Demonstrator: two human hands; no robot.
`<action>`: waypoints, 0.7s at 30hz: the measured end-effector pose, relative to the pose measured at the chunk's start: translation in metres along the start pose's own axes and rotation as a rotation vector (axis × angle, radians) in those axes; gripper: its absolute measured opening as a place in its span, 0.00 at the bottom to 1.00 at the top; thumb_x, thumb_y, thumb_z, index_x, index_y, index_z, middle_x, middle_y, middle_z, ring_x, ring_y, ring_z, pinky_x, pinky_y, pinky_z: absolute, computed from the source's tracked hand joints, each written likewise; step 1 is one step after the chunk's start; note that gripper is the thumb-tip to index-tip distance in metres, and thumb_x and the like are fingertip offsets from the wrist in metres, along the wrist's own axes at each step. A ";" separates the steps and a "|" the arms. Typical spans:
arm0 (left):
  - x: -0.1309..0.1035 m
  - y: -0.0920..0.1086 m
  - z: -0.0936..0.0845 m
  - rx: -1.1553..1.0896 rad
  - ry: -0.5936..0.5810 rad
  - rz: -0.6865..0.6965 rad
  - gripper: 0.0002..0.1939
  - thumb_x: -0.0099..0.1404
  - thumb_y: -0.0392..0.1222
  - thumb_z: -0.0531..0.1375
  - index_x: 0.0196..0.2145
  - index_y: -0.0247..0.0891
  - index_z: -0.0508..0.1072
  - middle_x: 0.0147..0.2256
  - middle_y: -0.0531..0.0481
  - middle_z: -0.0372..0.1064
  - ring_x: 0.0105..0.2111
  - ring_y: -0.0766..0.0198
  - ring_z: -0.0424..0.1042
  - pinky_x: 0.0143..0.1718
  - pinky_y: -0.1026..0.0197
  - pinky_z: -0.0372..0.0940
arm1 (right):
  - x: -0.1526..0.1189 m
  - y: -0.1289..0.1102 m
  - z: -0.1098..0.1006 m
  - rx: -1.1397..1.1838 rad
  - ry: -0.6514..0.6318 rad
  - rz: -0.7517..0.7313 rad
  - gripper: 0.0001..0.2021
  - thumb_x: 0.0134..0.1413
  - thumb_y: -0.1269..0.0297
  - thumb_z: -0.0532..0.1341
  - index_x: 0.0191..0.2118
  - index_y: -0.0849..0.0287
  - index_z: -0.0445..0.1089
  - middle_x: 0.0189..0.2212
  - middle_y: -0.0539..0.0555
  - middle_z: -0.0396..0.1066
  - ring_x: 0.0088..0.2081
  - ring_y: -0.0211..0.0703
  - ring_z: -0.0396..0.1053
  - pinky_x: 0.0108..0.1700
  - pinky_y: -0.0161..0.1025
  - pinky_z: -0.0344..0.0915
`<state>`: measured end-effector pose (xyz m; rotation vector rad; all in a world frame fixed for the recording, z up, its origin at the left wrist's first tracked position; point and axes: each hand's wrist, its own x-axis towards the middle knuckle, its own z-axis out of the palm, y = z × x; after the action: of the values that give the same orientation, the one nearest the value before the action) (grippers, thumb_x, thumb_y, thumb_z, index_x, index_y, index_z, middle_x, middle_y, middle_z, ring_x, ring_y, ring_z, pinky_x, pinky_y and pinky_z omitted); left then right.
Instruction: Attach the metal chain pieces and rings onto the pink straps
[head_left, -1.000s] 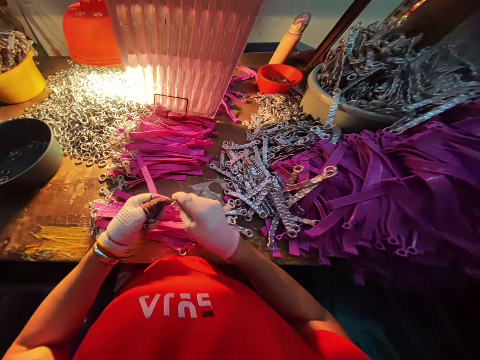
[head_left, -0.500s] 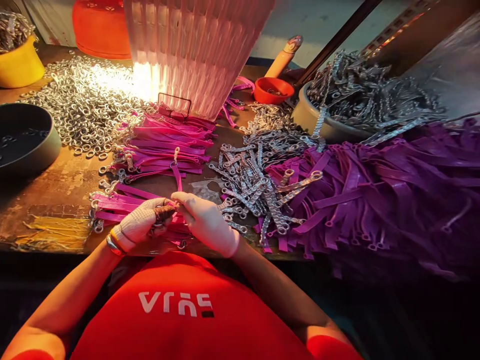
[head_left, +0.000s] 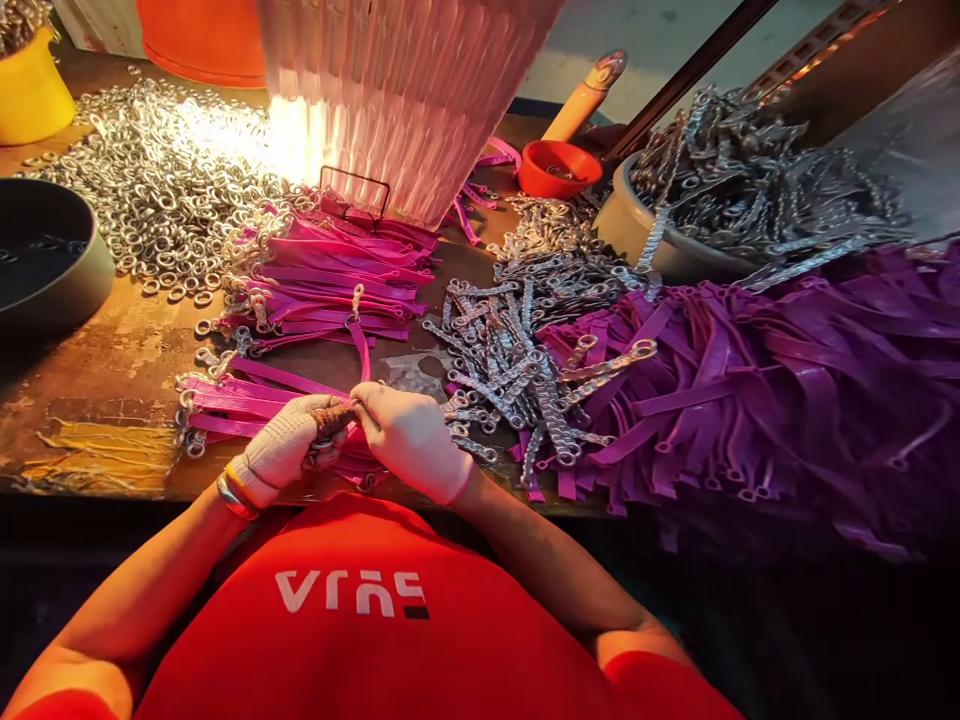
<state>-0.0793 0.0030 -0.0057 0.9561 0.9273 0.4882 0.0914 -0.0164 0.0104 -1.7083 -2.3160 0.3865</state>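
From where I stand, a pale wall (head_left: 660, 50) closes off the back, and a worn wooden bench (head_left: 142, 350) runs before it, its top scuffed, glowing warmly beside a ribbed panel (head_left: 412, 90). A heap of purple straps (head_left: 795, 340) spills over its front edge at right; metal rings (head_left: 172, 225) cover the far left. The right hand (head_left: 412, 440), gloved, has thumb and forefinger pressed together, apparently pinching the near end of a pink strap (head_left: 363, 352). The left hand (head_left: 281, 450), also gloved, curls its fingers by a brown wrapped piece (head_left: 330, 418); whether they grip anything I can't tell. The strap runs up from the pinch to a small metal link (head_left: 358, 298) over a bundle of similar straps (head_left: 337, 280). I'd judge it light, limp, slightly slick and hardly fragile, the link its stiffest part; the flat band looks the surest place to take hold.
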 end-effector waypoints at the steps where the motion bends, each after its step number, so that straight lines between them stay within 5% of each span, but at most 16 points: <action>1: 0.001 0.001 0.001 0.095 0.020 0.051 0.18 0.65 0.54 0.62 0.28 0.36 0.67 0.21 0.57 0.58 0.18 0.72 0.53 0.18 0.68 0.47 | 0.002 -0.001 0.002 -0.020 0.002 0.018 0.10 0.69 0.66 0.54 0.46 0.59 0.73 0.40 0.56 0.79 0.41 0.46 0.76 0.39 0.37 0.60; 5: 0.007 0.004 -0.002 0.375 0.069 0.225 0.16 0.63 0.50 0.64 0.27 0.35 0.68 0.24 0.54 0.63 0.23 0.70 0.58 0.21 0.68 0.52 | 0.012 -0.004 0.005 -0.002 0.055 0.087 0.11 0.70 0.66 0.54 0.47 0.60 0.73 0.41 0.56 0.79 0.42 0.46 0.76 0.40 0.37 0.62; 8: 0.012 0.003 -0.007 0.151 0.039 0.129 0.18 0.65 0.55 0.62 0.29 0.38 0.66 0.20 0.58 0.58 0.17 0.71 0.54 0.17 0.67 0.49 | 0.015 -0.001 -0.001 0.092 0.076 0.056 0.13 0.70 0.67 0.53 0.54 0.60 0.69 0.49 0.57 0.77 0.48 0.45 0.75 0.46 0.35 0.63; 12: 0.011 0.000 -0.007 0.030 0.093 0.105 0.18 0.63 0.56 0.64 0.35 0.37 0.70 0.19 0.58 0.60 0.15 0.71 0.55 0.16 0.67 0.48 | 0.016 0.007 -0.016 0.047 -0.179 0.027 0.25 0.64 0.62 0.60 0.64 0.60 0.60 0.50 0.58 0.77 0.46 0.49 0.77 0.42 0.37 0.65; 16: 0.004 0.000 -0.002 0.262 0.117 0.121 0.17 0.64 0.53 0.63 0.29 0.35 0.69 0.18 0.56 0.61 0.17 0.71 0.56 0.18 0.67 0.50 | 0.016 0.009 -0.016 -0.160 -0.310 0.034 0.14 0.65 0.62 0.55 0.52 0.60 0.68 0.38 0.58 0.79 0.38 0.52 0.78 0.34 0.39 0.63; 21: 0.004 -0.008 -0.003 0.410 0.072 0.141 0.17 0.66 0.50 0.60 0.25 0.36 0.66 0.18 0.57 0.61 0.18 0.71 0.56 0.19 0.67 0.50 | 0.005 0.007 -0.002 -0.347 -0.366 -0.165 0.11 0.63 0.67 0.53 0.45 0.67 0.69 0.35 0.65 0.77 0.36 0.55 0.77 0.32 0.41 0.62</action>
<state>-0.0794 0.0032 -0.0154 1.3895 1.0523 0.4617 0.0968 -0.0092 0.0096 -1.6859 -2.9126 0.2985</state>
